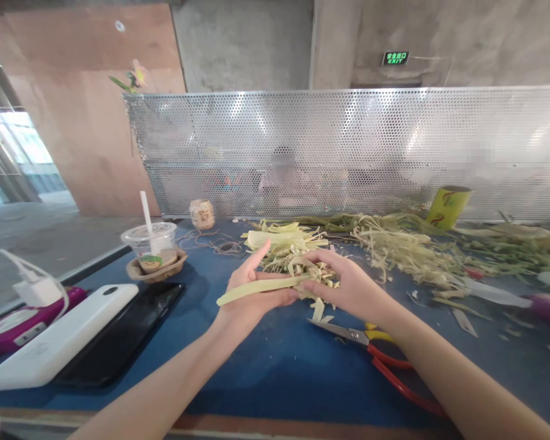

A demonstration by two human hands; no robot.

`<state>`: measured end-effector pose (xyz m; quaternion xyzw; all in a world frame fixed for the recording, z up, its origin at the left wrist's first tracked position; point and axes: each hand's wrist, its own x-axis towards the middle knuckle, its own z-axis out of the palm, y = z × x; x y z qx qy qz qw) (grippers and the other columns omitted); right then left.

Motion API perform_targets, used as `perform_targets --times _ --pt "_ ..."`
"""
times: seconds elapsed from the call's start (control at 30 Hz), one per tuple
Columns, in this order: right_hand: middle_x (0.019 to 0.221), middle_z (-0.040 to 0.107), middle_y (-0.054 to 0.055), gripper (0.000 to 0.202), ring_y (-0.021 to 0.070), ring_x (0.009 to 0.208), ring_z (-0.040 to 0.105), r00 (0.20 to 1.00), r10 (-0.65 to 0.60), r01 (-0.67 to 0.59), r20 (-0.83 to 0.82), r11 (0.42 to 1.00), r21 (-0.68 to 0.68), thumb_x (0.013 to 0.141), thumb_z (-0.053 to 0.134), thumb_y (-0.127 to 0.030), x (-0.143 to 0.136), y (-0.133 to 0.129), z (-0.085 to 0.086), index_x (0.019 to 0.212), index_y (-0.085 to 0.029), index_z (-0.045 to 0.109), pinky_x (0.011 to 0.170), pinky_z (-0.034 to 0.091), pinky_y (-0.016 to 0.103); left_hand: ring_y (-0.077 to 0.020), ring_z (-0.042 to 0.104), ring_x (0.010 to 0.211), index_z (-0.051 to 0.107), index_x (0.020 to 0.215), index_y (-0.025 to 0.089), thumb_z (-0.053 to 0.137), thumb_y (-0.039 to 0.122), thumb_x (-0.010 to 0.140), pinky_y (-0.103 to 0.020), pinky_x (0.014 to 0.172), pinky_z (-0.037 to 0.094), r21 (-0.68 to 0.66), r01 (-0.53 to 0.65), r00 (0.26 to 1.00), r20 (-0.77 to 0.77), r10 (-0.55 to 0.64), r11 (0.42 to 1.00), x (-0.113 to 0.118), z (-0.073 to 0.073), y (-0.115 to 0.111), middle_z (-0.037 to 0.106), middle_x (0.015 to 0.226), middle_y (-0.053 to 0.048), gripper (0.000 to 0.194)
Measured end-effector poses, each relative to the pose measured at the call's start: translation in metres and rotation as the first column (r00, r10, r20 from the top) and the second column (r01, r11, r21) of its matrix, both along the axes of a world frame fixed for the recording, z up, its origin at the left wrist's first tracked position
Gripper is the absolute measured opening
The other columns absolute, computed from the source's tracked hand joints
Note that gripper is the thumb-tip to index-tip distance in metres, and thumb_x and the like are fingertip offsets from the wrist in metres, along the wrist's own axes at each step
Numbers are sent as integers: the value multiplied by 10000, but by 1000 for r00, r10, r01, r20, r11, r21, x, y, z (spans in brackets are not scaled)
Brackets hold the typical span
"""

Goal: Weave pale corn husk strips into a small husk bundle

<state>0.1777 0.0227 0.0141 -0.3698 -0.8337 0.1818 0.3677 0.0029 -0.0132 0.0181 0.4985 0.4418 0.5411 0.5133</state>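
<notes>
A long pale green leaf strip (256, 287) lies across the palm of my left hand (252, 293), whose thumb points up and whose fingers reach under the strip's right part. My right hand (337, 278) pinches the strip's right end near a curled piece of leaf. Behind both hands is a heap of pale leaf strips (282, 238) on the blue table (266, 379). Scissors (348, 333) with red and yellow handles lie open below my right hand, partly under my right forearm.
On the left are a plastic cup (158, 244) with a straw, a black phone (123, 333), a white power bank (68, 336) and a purple power strip (22, 324). Shredded leaves (403, 250) and a green roll (448, 208) lie right. A perforated metal screen (238, 146) stands behind.
</notes>
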Motion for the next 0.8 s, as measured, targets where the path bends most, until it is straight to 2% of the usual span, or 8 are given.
perform_targets --times 0.1,0.23,0.3,0.47,0.63,0.8 --pt "1011 613 34 275 186 926 566 1000 -26 26 12 999 26 743 604 -283 -1 -2 2 999 -215 529 825 452 349 -214 692 626 212 1411 173 817 99 475 -300 604 570 10 7 1000 21 -7 1000 0 -4 2 737 716 -43 1117" --pt "833 574 -12 122 140 780 544 999 28 -30 32 999 43 750 581 -232 -2 -5 4 844 -216 506 728 444 275 -206 685 586 202 1413 176 825 116 464 -295 581 566 -2 8 1000 12 -8 1000 0 -7 5 735 692 -44 1138" --pt "776 531 -25 112 124 731 518 999 46 -47 29 998 38 740 575 -205 -3 -7 5 786 -211 473 691 428 251 -212 684 581 198 1415 177 823 127 469 -311 586 568 -11 -2 1000 -12 2 1000 0 -6 5 733 675 -35 1135" --pt "703 470 -39 164 112 663 470 999 52 -52 1 998 38 688 557 -138 -5 -5 2 812 -207 475 629 386 233 -248 691 781 186 1418 183 788 155 550 -347 719 560 65 70 993 -102 -63 995 1 -3 0 742 821 -54 1057" --pt "689 475 -41 173 110 651 470 1000 19 -19 -6 999 29 675 563 -145 -4 -1 3 825 -194 493 623 371 232 -220 676 867 166 1420 175 730 100 628 -332 822 532 38 159 985 57 -161 987 1 -8 0 737 886 -57 975" --pt "679 474 -43 188 108 638 472 999 12 -11 -30 999 36 690 570 -173 -1 -2 3 867 -191 508 620 372 231 -213 664 905 207 1409 157 689 83 670 -325 817 537 20 155 977 145 -157 988 1 -12 1 732 916 -73 885"
